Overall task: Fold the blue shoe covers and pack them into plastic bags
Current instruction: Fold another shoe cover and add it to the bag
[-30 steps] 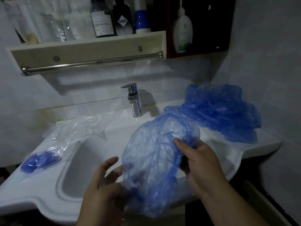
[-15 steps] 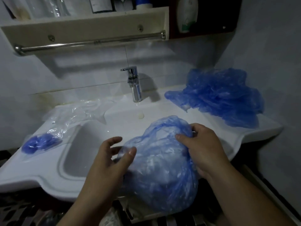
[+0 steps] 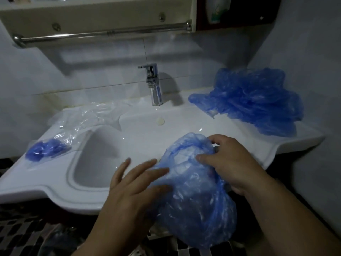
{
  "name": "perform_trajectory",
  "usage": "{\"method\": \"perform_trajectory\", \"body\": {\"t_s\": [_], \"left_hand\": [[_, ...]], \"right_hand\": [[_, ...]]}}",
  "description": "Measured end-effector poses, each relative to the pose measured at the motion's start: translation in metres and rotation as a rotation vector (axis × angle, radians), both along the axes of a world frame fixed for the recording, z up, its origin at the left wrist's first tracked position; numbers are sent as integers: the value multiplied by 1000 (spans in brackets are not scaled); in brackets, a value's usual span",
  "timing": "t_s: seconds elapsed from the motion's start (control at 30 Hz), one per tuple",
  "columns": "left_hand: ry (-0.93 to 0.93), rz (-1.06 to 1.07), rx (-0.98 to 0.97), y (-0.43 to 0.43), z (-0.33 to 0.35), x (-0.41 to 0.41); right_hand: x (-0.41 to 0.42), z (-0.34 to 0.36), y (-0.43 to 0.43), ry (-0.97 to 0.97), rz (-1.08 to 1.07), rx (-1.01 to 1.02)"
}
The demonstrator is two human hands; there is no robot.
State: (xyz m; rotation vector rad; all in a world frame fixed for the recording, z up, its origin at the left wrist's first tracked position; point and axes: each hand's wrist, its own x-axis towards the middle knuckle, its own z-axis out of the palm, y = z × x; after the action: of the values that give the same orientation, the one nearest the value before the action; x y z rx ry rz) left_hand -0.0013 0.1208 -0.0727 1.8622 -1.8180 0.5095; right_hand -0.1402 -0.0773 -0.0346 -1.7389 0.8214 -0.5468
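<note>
Over at the far left of the white sink counter (image 3: 55, 193) lies a packed plastic bag (image 3: 47, 149), a small bundle of folded blue covers showing through it. Just behind it, towards the wall, loose clear plastic bags (image 3: 86, 117) lie crumpled, one of them reaching to the edge of the basin (image 3: 96, 163).

Next comes the person's left hand (image 3: 132, 187), in front of the basin. Its fingers are straight and spread, and they lie flat against the left side of the blue shoe cover (image 3: 193, 196); nothing is pinched or wrapped there, it only presses.

The cover itself sits between the two hands as a puffed, wrinkled mass. Its upper part rests on the counter's front edge, and its lower part hangs down past that edge. Behind it, at the back of the counter, stands the chrome faucet (image 3: 154, 85).

The right hand (image 3: 228, 163) has hold of the cover's upper right part: the fingers curl over the top edge and the thumb presses into the plastic from the front, so the bulk of the cover lies left of and below this grip.

Furthest right, in the corner against the wall, sits a loose pile of blue shoe covers (image 3: 252, 100), well apart from both hands.
</note>
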Motion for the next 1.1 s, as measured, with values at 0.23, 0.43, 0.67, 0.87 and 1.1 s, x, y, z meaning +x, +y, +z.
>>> {"method": "perform_trajectory", "body": {"t_s": [0.23,0.43,0.67,0.87,1.1], "left_hand": [[203,-131,54,1,2,5],[256,-32,56,4,15,-3],[543,52,15,2,20,-9],[761,284,-92,-3,26,-13],[744,531,86,-7,31,1]], "right_hand": [[-27,9,-12,-142,-7,-521],[-52,0,-8,41,481,-399],[-49,-7,-8,132,437,-555],[-36,-8,-4,22,164,-400],[-22,-6,3,135,61,-507]]}}
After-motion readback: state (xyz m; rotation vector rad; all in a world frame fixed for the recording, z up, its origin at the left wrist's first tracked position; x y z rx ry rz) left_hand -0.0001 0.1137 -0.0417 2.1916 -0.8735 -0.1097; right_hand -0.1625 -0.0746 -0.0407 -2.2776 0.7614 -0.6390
